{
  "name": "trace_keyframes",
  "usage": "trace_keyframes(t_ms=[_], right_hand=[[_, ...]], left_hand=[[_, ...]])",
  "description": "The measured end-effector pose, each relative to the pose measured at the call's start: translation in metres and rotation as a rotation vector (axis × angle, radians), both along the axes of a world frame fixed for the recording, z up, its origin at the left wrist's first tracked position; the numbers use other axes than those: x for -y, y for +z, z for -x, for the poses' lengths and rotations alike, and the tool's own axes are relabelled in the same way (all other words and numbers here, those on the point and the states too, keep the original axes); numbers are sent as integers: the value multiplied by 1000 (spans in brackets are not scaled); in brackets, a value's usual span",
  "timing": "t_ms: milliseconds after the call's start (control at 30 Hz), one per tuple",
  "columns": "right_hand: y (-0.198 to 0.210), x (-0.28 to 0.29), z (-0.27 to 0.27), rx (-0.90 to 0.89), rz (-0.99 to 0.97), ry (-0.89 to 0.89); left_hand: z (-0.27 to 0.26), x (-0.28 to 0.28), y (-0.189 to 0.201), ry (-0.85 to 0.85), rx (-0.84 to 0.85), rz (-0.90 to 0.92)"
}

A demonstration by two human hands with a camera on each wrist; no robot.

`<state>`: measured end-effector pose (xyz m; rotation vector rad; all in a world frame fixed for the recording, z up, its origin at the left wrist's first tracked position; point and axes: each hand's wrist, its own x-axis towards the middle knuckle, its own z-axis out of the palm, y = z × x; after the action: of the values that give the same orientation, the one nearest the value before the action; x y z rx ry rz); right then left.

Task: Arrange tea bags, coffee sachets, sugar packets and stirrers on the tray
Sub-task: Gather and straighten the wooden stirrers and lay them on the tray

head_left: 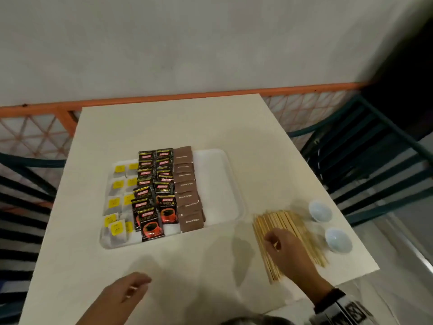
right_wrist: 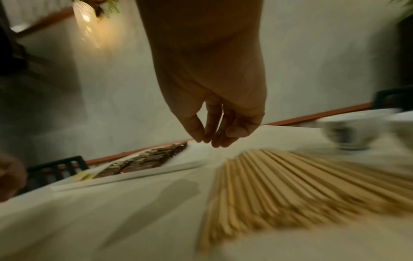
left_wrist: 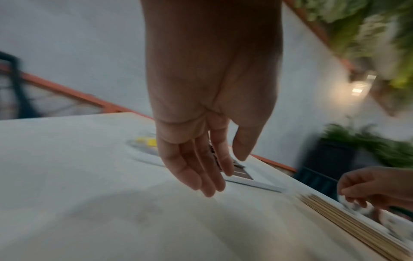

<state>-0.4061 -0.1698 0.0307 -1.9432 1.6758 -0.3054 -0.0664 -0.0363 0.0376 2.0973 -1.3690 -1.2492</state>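
A white tray (head_left: pixel 218 184) lies mid-table. It carries tea bags (head_left: pixel 117 200) with yellow tags on its left, black coffee sachets (head_left: pixel 154 191) in two columns, then a column of brown sugar packets (head_left: pixel 187 191); its right part is bare. Wooden stirrers (head_left: pixel 302 226) lie fanned on the table right of the tray. My right hand (head_left: pixel 281 247) hovers just over them (right_wrist: pixel 279 185), fingers bunched and pointing down (right_wrist: pixel 214 134), with nothing visibly held. My left hand (head_left: pixel 131 289) floats above the table's near edge, fingers straight and relaxed (left_wrist: pixel 201 167), empty.
Two small white bowls (head_left: pixel 318 211) (head_left: pixel 337 239) stand right of the stirrers near the table's right edge. Dark slatted chairs (head_left: pixel 375 148) (head_left: pixel 18 195) flank the cream table (head_left: pixel 187 123). A wall with an orange rail runs behind it.
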Motion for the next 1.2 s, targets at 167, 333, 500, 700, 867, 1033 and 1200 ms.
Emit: trace_keyframes(t_ms=[167, 333, 500, 700, 867, 1033, 1200], right_hand=[[-16, -45, 38, -82, 107, -254], [-22, -51, 44, -138, 55, -343], [-23, -26, 39, -112, 17, -332], [-26, 2, 48, -200, -155, -342], [-29, 19, 54, -188, -254, -329], [-28, 33, 52, -57, -348, -231], [-30, 33, 49, 62, -374, -50]], left_hand=[[59, 65, 0, -308, -45, 8], [135, 95, -6, -323, -209, 3], [185, 103, -10, -244, -354, -206], [215, 131, -9, -126, -390, -284], [236, 145, -12, 52, -482, -302], [252, 154, -19, 232, -586, -264], [275, 161, -21, 301, -537, -224]])
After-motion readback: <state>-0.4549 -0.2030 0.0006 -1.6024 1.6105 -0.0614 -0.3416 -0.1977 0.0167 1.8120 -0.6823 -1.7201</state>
